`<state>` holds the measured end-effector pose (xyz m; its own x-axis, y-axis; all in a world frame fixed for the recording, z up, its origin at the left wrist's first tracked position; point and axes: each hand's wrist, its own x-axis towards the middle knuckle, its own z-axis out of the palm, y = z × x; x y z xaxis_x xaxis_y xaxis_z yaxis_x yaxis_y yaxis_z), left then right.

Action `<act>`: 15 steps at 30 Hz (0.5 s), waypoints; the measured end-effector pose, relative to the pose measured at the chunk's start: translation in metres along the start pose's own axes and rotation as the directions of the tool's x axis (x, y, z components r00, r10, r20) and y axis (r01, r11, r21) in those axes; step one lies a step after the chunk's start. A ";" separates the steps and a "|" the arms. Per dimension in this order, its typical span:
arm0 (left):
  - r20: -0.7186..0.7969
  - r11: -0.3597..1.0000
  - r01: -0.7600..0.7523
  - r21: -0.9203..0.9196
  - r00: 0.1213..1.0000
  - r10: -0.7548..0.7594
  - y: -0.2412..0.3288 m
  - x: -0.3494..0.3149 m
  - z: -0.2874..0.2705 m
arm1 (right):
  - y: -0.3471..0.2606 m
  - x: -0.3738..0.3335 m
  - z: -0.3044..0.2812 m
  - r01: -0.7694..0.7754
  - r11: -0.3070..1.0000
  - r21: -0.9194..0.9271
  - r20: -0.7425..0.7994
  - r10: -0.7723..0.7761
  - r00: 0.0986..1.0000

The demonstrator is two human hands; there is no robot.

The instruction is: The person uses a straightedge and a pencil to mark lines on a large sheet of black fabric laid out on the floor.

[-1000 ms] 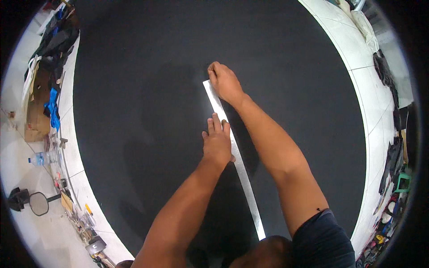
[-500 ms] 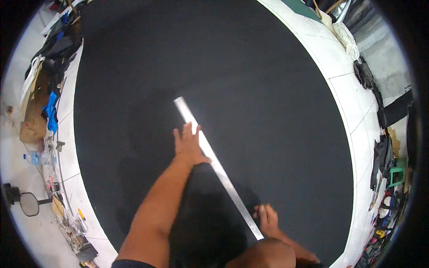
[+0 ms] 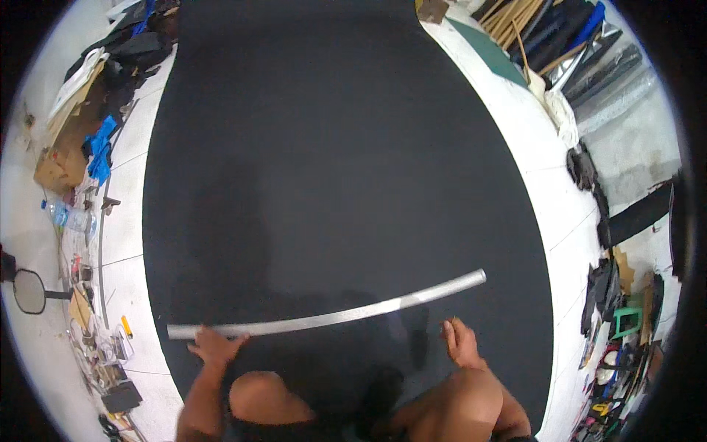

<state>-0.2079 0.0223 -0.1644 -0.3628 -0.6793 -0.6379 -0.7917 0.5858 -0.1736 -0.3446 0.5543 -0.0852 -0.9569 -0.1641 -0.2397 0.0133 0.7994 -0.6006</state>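
A long silver metal straightedge (image 3: 324,320) lies across the black sheet (image 3: 346,184) in front of my knees, its right end farther from me than its left. Near its left end, my left hand (image 3: 213,345) touches its near edge, fingers and thumb spread. My right hand (image 3: 459,343) hovers by my right knee, short of the straightedge's right part and apart from it. Its fingers are curled closed; whatever they may hold is too small to make out.
White floor tiles (image 3: 121,239) border the sheet on both sides. Along the left stand a cardboard box (image 3: 62,166), a plastic bottle (image 3: 74,217) and a yellow-handled tool (image 3: 127,326). A green stool (image 3: 627,322) and assorted clutter line the right side.
The straightedge has swung from a steep diagonal to lying nearly crosswise, closer to me. My left hand has come back and left with it; my right hand stays closed, slightly farther right.
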 end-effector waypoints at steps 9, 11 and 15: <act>0.412 0.775 0.504 -0.382 0.843 -0.346 -0.092 -0.142 0.120 | -0.166 0.097 -0.099 0.483 0.759 -0.436 0.261 -0.407 0.875; 0.424 0.735 0.526 -0.428 0.835 -0.351 -0.099 -0.145 0.134 | -0.193 0.112 -0.098 0.502 0.731 -0.462 0.326 -0.386 0.863; 0.419 0.670 0.554 -0.494 0.827 -0.375 -0.107 -0.144 0.148 | -0.230 0.150 -0.061 0.653 0.655 -0.381 0.477 -0.465 0.745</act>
<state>0.0025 0.1228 -0.1652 0.2032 -0.5961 -0.7768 -0.9742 -0.2026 -0.0994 -0.5092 0.3812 0.0632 -0.5807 -0.7704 -0.2632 -0.7266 0.6363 -0.2591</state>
